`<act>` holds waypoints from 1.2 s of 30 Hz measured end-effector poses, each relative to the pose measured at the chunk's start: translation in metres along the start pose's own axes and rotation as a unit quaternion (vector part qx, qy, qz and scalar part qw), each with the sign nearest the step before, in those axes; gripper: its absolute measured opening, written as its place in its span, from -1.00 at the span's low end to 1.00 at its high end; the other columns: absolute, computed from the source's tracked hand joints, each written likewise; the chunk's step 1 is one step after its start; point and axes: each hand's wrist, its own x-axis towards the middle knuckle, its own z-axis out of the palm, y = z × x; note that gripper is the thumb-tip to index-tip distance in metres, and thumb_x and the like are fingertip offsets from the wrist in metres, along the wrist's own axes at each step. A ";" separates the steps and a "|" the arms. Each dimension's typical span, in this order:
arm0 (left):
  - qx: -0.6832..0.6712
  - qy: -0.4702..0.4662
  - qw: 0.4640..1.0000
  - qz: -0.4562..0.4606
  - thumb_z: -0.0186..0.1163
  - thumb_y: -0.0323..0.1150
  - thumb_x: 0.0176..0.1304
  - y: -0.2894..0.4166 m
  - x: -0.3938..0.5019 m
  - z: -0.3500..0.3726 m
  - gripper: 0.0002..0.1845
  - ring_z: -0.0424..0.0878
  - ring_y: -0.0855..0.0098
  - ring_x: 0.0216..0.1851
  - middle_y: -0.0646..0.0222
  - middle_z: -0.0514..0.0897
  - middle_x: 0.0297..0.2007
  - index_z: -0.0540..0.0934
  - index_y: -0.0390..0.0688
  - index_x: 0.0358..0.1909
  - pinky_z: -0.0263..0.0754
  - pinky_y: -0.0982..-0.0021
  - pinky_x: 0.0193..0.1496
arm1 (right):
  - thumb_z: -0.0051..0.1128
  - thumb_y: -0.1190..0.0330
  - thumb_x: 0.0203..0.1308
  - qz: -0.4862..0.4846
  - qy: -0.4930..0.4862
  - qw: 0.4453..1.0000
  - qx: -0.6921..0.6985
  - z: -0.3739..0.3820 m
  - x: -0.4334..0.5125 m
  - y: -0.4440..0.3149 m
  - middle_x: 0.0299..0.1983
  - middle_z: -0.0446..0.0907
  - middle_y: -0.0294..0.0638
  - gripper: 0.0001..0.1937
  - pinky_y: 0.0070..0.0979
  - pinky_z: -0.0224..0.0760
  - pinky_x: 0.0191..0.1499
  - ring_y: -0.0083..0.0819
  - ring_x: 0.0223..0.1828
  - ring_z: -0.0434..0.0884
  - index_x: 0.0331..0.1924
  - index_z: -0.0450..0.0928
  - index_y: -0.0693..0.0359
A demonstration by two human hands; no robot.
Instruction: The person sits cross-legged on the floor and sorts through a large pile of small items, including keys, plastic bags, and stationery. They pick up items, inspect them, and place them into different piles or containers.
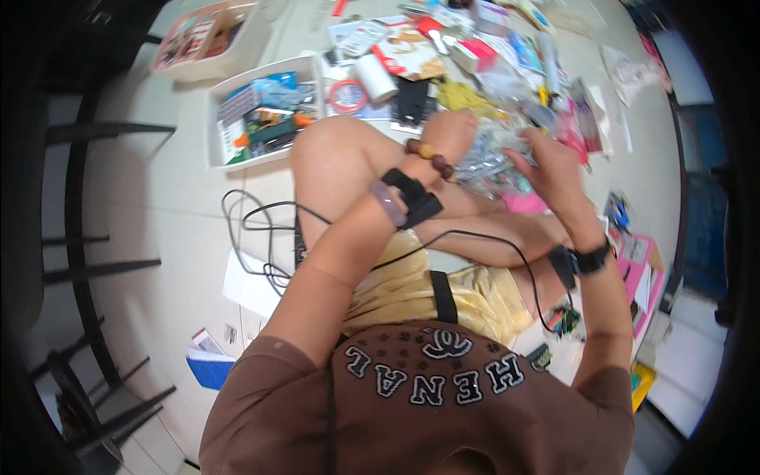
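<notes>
A heap of clear plastic bags [484, 160] lies on the floor in front of my crossed legs. My left hand [451, 138], with a beaded bracelet [428, 155] at the wrist, reaches to the heap's left side; its fingertips are turned away. On the heap's other side is my right hand [552, 169], thumb and forefinger close to the plastic. Blur hides whether either hand grips it. Yellow crumpled cloth or plastic [466, 98] lies just beyond my left hand. Something pink [525, 202] sits under the heap's near edge.
A white bin of mixed items [212, 142] stands left, a divided box [237, 62] behind it. A white roll [375, 78] and red tape roll [347, 97] lie ahead. A black cable [475, 233] crosses my lap. A pink box [644, 279] is right, chair legs [113, 127] left.
</notes>
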 end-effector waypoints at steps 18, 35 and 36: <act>0.084 0.008 0.992 0.091 0.12 -0.25 0.20 -0.007 -0.003 0.011 -0.78 0.62 0.05 -0.47 0.10 0.63 -0.54 0.61 -0.16 -0.47 0.48 0.08 -0.41 | 0.10 0.23 0.28 0.091 0.123 0.948 0.278 -0.016 0.080 -0.042 -0.64 0.45 -0.35 -0.76 -0.65 0.23 -0.49 -0.74 -0.55 0.33 -0.27 0.61 0.25; 0.026 0.013 0.999 0.038 0.11 -0.24 0.27 0.006 -0.010 -0.007 -0.79 0.59 -0.02 -0.45 0.07 0.59 -0.57 0.59 -0.17 -0.38 0.45 0.08 -0.39 | -0.01 0.39 0.12 0.081 -0.426 0.896 -0.093 0.141 -0.022 0.072 -0.27 0.65 0.00 -0.82 -0.22 0.49 -0.11 -0.10 -0.18 0.65 -0.30 0.63 0.22; 0.033 0.018 0.998 0.052 0.12 -0.25 0.27 0.006 -0.012 -0.006 -0.79 0.59 -0.02 -0.46 0.07 0.59 -0.57 0.58 -0.18 -0.38 0.44 0.10 -0.40 | 0.00 0.40 0.11 0.123 -0.394 0.908 -0.073 0.146 -0.025 0.075 -0.28 0.66 -0.05 -0.82 -0.23 0.50 -0.09 -0.13 -0.18 0.66 -0.31 0.64 0.25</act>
